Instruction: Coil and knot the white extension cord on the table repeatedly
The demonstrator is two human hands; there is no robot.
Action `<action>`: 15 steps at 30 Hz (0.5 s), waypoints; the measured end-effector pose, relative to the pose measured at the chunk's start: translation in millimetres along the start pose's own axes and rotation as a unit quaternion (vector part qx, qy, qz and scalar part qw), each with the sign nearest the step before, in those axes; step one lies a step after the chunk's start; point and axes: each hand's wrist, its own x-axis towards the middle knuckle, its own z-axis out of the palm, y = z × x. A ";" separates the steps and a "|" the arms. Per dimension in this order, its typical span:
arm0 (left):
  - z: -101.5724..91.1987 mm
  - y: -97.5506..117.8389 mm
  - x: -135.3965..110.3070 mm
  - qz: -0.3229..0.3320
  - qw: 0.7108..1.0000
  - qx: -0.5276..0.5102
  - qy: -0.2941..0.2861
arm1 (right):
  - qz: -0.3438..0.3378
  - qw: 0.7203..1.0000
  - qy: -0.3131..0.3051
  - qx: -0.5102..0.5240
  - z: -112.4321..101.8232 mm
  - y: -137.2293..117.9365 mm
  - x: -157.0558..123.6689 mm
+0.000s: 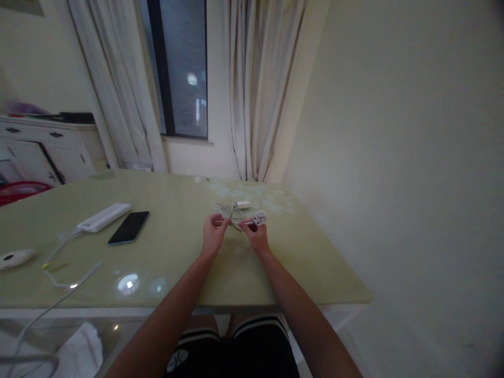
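Note:
Above the middle of the table, my left hand (214, 233) is closed, its fingers pinching a thin pale cable (232, 211) that is looped and partly bundled. Just to its right, my right hand (256, 235) is also closed, gripping the cable close to a white plug (260, 217) with a round face. The plug points up and away to the right of the fingers. Behind the cable loops lies a small white block (243, 204), which seems joined to the cable. The fingers hide parts of the cable.
A white power strip (105, 217) lies to the left with its cord, near a dark phone (129, 228). A white handheld object (16, 259) sits at the far left. The pale green tabletop (315, 262) ends near a wall on the right.

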 end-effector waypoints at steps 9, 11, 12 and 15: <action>0.4 9.5 -12.7 0.116 0.983 0.130 -0.061 | 0.029 0.997 -0.053 0.040 5.7 13.6 2.3; 0.8 9.3 -15.2 0.175 0.968 0.171 -0.062 | 0.049 0.996 -0.053 0.046 5.4 12.7 2.3; 0.7 8.4 -15.6 0.198 0.960 0.187 -0.064 | 0.056 0.996 -0.056 0.045 4.9 11.2 2.0; -0.6 5.6 -15.6 0.209 0.949 0.220 -0.080 | 0.073 0.993 -0.084 0.049 2.7 5.2 1.5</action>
